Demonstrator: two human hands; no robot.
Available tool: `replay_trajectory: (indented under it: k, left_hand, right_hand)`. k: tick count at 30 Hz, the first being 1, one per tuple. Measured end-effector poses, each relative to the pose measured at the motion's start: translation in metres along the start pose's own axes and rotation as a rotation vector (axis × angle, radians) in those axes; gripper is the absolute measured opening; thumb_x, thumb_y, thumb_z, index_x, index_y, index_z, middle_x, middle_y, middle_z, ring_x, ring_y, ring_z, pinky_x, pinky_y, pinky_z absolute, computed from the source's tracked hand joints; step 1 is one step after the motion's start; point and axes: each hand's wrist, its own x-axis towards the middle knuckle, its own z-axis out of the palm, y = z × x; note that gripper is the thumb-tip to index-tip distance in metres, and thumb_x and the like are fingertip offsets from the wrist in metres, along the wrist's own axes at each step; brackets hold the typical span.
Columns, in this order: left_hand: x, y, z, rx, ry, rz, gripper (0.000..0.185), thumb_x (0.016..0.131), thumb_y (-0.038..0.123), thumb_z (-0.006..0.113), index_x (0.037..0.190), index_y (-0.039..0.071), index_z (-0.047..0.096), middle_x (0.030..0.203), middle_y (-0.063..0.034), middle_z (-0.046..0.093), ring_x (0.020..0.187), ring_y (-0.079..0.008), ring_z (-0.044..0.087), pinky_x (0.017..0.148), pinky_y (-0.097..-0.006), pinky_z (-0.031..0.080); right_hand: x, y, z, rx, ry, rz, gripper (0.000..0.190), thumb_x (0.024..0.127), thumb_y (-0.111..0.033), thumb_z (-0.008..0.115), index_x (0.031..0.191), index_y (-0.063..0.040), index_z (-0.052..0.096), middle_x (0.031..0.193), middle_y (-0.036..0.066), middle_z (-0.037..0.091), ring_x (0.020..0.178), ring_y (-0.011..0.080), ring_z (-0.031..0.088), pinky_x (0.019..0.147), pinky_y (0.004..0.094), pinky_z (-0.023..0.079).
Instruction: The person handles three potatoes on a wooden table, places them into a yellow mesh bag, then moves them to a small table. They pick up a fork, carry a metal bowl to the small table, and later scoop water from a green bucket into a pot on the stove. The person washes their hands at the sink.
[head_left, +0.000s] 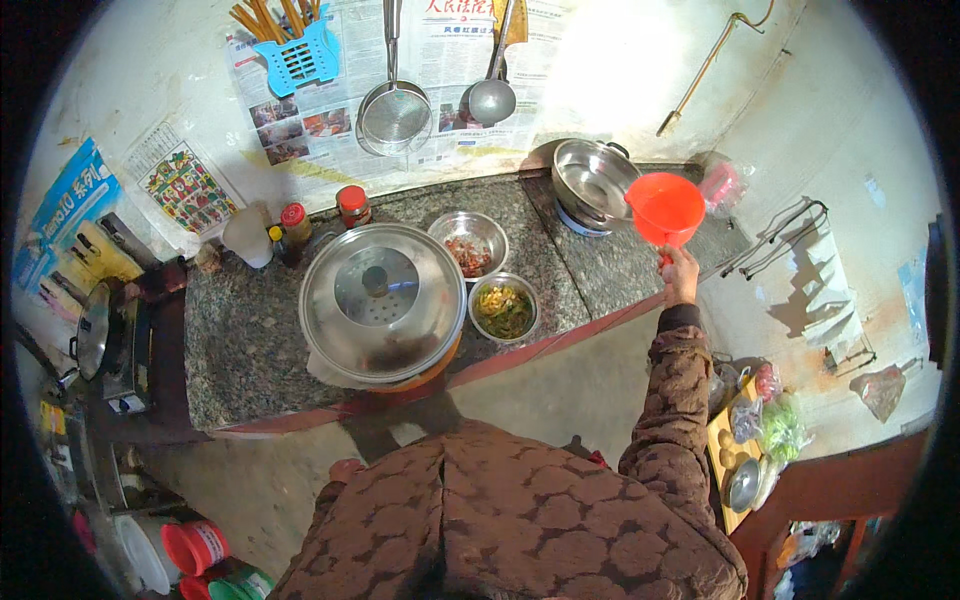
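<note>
My right hand grips the handle of a red plastic water ladle, held up over the right end of the speckled stone counter. Left of the ladle, a steel pot stands against the wall, partly overlapped by the ladle's rim. My left hand hangs low beside my body, mostly hidden by the sleeve, so its fingers do not show clearly. Between the hands stand a large pan with a domed steel lid, a steel bowl with reddish pieces and a steel bowl of greens with yellow bits.
Red-lidded jars line the back edge. A wire strainer and a metal ladle hang on the newspapered wall. Far left is a lidded wok. Low right, a wooden board bears bagged vegetables; buckets stand low left.
</note>
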Motion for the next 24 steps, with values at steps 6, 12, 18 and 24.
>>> replay_trajectory:
  k: [6,12,18,24]
  left_hand:
    - [-0.014,0.006,0.018,1.107,-0.075,-0.132,0.027,0.086,0.041,0.053,0.092,0.02,0.068,0.09,-0.0062,0.067,0.08,-0.0309,0.061,0.07,-0.0437,0.051]
    - [-0.044,0.002,0.045,0.034,0.335,-0.236,0.024,0.085,0.032,0.062,0.091,0.01,0.069,0.088,-0.0092,0.067,0.081,-0.0247,0.062,0.073,-0.0407,0.052]
    - [-0.049,0.009,0.064,0.039,0.519,-0.389,0.017,0.082,0.017,0.069,0.086,0.001,0.068,0.087,-0.009,0.067,0.078,-0.0206,0.061,0.072,-0.0371,0.052]
    - [-0.032,0.014,0.074,0.111,0.512,-0.4,0.018,0.083,0.02,0.067,0.084,0.003,0.067,0.084,-0.008,0.065,0.076,-0.0202,0.06,0.071,-0.037,0.051]
  right_hand:
    - [0.084,0.027,0.006,-0.092,0.102,-0.112,0.006,0.079,-0.004,0.06,0.082,0.0,0.057,0.065,0.004,0.055,0.047,0.0129,0.048,0.043,0.0274,0.036]
    - [0.134,0.052,0.001,-0.311,0.197,-0.17,0.009,0.076,-0.006,0.062,0.082,0.0,0.058,0.063,0.003,0.054,0.046,0.012,0.049,0.042,0.0262,0.037]
    - [0.17,0.08,-0.012,-0.516,0.244,-0.336,0.013,0.074,-0.007,0.063,0.085,0.001,0.061,0.062,0.002,0.056,0.045,0.0103,0.049,0.041,0.0261,0.037]
    - [0.172,0.076,-0.011,-0.813,0.312,-0.494,0.034,0.071,-0.025,0.07,0.091,0.001,0.064,0.078,0.021,0.065,0.075,0.0382,0.063,0.068,0.0434,0.049]
